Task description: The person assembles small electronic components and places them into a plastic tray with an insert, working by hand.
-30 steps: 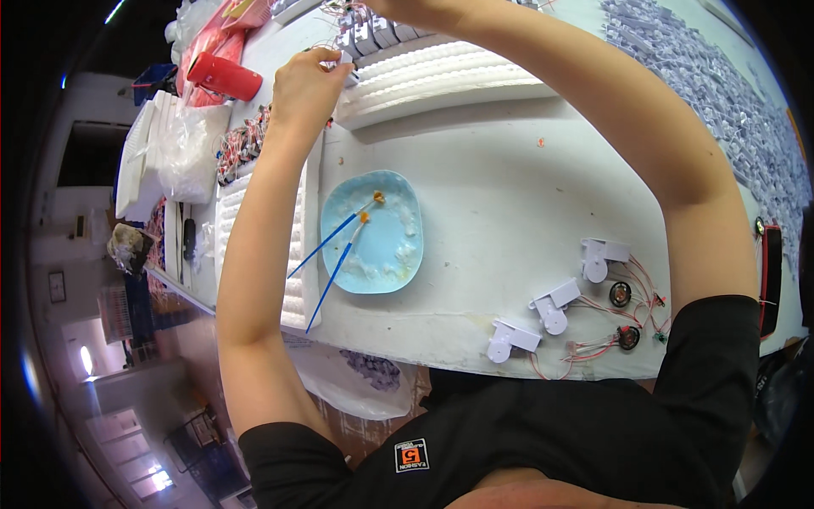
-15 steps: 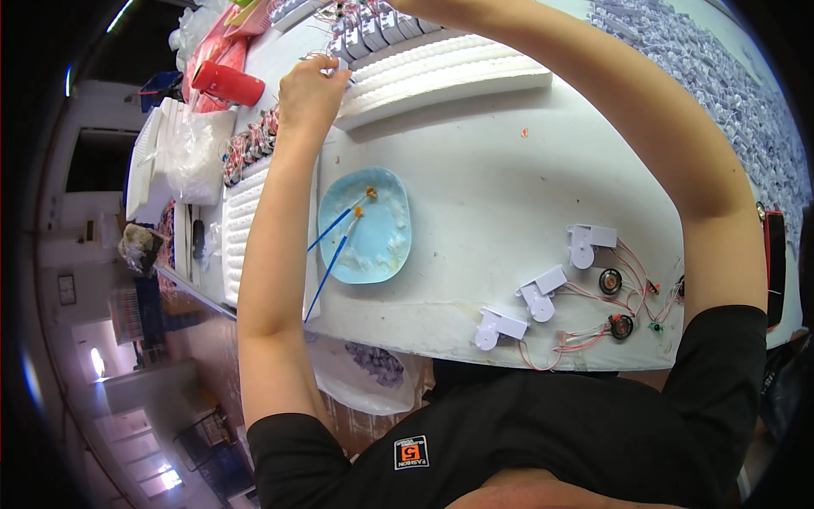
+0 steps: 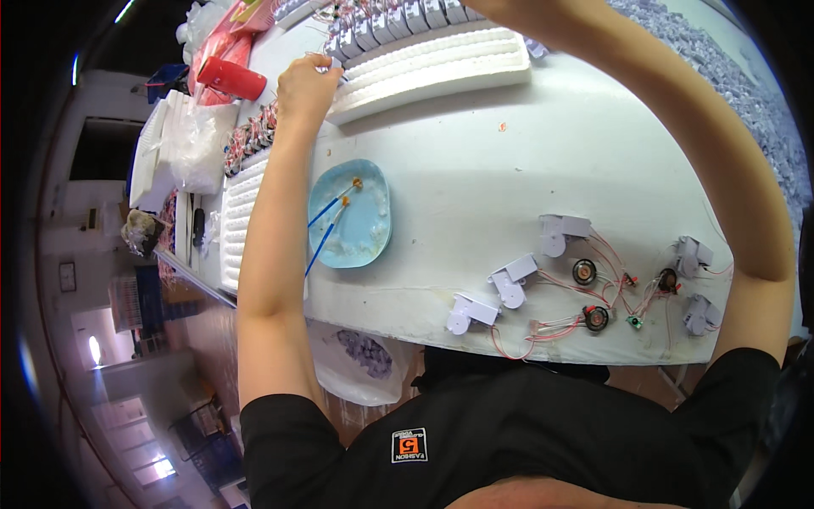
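Observation:
My left hand [image 3: 305, 85] is closed in a pinch at the left end of a white foam tray [image 3: 441, 72], on a small pale plastic part [image 3: 334, 64] with thin wires by it. The fingers partly cover that part. Behind the tray stands a row of grey-white plastic housings [image 3: 394, 23]. My right hand [image 3: 500, 7] is at the top edge, past the right end of that row; its fingers are out of the picture, so its hold cannot be seen.
A blue dish [image 3: 365, 225] holds two brushes. Wired white housings [image 3: 513, 280] and small speakers [image 3: 584, 271] lie nearer me. Pale plastic parts are heaped at far right [image 3: 721, 76]. At left are a red cylinder [image 3: 231, 79], another foam tray [image 3: 242, 220] and wire bundles [image 3: 252, 136].
My right hand and arm have moved to the right, uncovering more of the housing row and two wired housings at the right. My left hand stays pinched at the tray's end. The view has shifted slightly.

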`<state>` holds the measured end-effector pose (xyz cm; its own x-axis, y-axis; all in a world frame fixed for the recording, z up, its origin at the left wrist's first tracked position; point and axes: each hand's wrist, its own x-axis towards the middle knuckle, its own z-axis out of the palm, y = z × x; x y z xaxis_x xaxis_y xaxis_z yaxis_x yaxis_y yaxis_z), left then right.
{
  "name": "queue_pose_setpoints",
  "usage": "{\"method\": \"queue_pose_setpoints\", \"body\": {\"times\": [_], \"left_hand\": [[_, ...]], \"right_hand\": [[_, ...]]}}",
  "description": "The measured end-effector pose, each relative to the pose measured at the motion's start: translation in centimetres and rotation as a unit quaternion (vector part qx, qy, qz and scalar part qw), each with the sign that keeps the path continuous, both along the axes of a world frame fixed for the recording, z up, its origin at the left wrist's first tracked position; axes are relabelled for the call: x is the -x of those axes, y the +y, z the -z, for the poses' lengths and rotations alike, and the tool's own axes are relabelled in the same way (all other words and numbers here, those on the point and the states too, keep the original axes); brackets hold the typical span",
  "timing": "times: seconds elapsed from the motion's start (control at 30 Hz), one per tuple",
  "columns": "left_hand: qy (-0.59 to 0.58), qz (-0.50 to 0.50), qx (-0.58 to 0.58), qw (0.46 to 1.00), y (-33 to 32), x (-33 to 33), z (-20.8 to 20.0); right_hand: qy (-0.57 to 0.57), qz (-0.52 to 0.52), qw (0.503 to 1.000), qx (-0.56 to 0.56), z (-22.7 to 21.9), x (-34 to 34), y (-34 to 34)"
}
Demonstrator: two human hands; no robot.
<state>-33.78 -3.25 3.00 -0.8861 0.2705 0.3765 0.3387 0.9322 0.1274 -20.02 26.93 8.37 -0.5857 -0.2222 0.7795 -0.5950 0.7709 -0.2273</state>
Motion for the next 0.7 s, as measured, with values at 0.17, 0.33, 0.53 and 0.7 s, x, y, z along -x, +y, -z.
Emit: {"method": "queue_pose_setpoints", "body": {"times": [0.17,0.33,0.53,0.7], "left_hand": [[-0.045,-0.001,-0.042,0.998,0.1,0.1,0.4],[0.002,0.017,0.000,1.000,-0.7,0.3,0.7],[-0.038,0.047,0.016,0.998,-0.8,2.1,-0.6],[-0.061,0.024,0.009,0.998,-1.3,2.3,-0.5]], "right_hand": [[-0.085,0.035,0.993,-0.079,0.1,-7.5,2.2],[-0.139,-0.040,0.980,-0.137,-0.8,-18.2,1.1],[-0.255,-0.137,0.932,-0.219,1.9,-31.0,0.2],[-0.269,-0.099,0.947,-0.144,5.0,-34.2,0.2]]}}
